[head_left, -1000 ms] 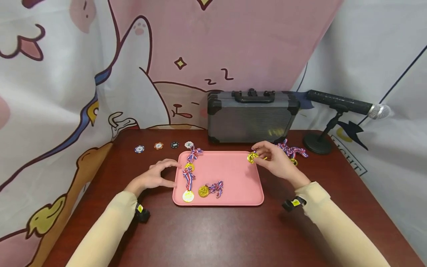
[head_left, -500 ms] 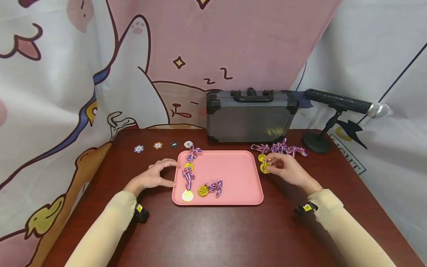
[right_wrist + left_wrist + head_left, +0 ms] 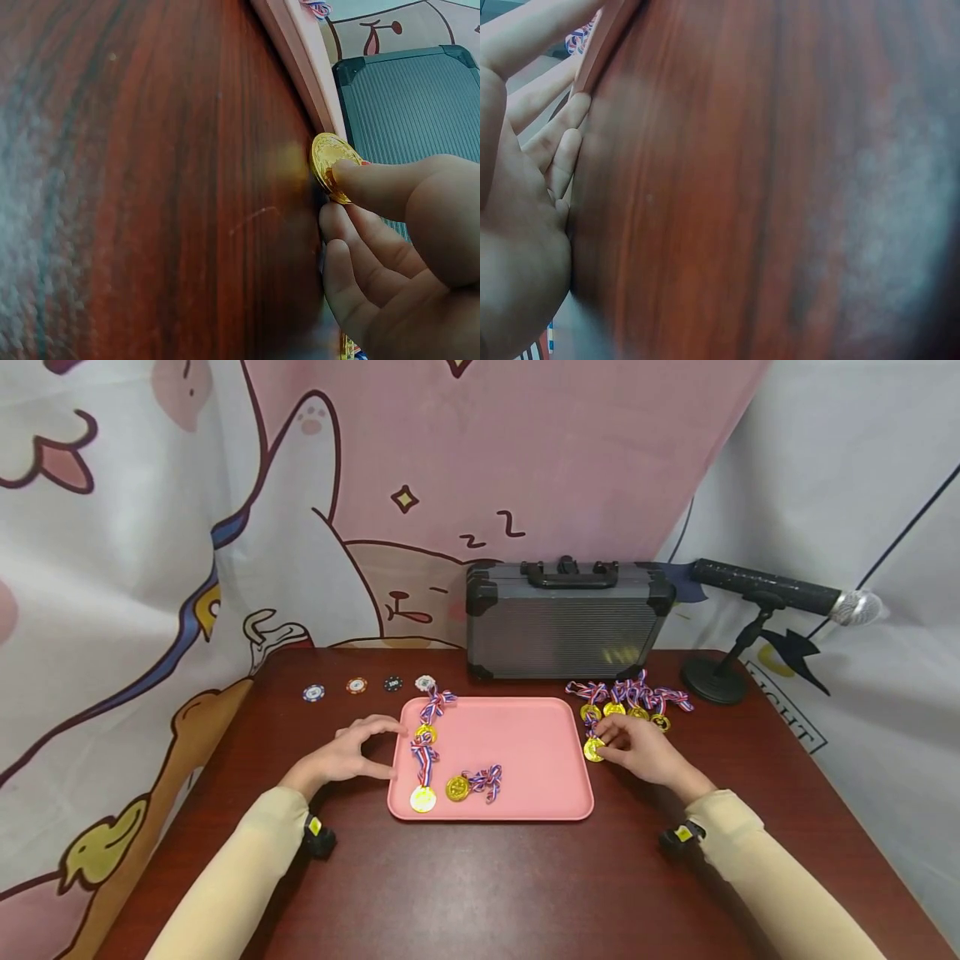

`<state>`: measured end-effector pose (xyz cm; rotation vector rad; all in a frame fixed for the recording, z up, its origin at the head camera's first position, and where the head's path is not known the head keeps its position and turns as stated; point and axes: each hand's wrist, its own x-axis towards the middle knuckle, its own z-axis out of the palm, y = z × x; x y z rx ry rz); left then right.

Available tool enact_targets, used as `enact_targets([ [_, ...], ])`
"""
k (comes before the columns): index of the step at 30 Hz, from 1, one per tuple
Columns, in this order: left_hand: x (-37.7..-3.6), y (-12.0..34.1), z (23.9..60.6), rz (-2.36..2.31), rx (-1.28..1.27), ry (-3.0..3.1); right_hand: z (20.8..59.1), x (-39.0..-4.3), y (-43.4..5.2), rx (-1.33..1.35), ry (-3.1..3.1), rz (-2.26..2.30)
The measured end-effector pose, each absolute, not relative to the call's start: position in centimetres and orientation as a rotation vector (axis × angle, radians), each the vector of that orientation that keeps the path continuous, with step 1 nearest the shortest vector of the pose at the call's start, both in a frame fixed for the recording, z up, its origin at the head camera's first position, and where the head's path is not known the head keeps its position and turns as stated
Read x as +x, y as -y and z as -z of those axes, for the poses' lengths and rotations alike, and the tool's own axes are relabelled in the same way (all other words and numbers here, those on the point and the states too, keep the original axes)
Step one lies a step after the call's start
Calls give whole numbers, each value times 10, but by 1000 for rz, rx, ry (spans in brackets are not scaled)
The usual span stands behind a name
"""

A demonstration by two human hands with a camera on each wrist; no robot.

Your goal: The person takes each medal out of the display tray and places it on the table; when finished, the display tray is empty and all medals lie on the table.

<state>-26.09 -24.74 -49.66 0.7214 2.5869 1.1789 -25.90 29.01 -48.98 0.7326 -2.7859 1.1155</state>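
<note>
Since a second ago the right hand (image 3: 645, 752) has come off the pink tray (image 3: 525, 735) and down to the table (image 3: 480, 885), carrying a gold medal (image 3: 593, 749) to just beside the tray's right edge.

Head view: its fingers pinch that medal. Behind it lies a cluster of about four more medals (image 3: 633, 700). The tray holds three medals (image 3: 450, 777) with striped ribbons. The left hand (image 3: 348, 758) rests at the tray's left edge, fingers loosely curled, holding nothing. Four poker chips (image 3: 367, 686) sit in a row; a closed grey case (image 3: 566, 622) stands behind.

Left wrist view: relaxed fingers (image 3: 559, 142) touch the tray edge.

Right wrist view: thumb and fingers (image 3: 382, 187) grip the medal's rim against the table.
</note>
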Motion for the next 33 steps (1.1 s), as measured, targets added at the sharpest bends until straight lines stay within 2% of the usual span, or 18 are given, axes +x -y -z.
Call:
enact_targets([
  [17,-261,247,495,-1188,739,-2584,469,-253,-274,720,2678,-1057],
  [25,-261,246,494,-1182,720,-2580,450,-240,-210,924,2670,-1232],
  [33,-260,247,496,-1171,721,-2590,449,-223,-140,1180,2734,-1331],
])
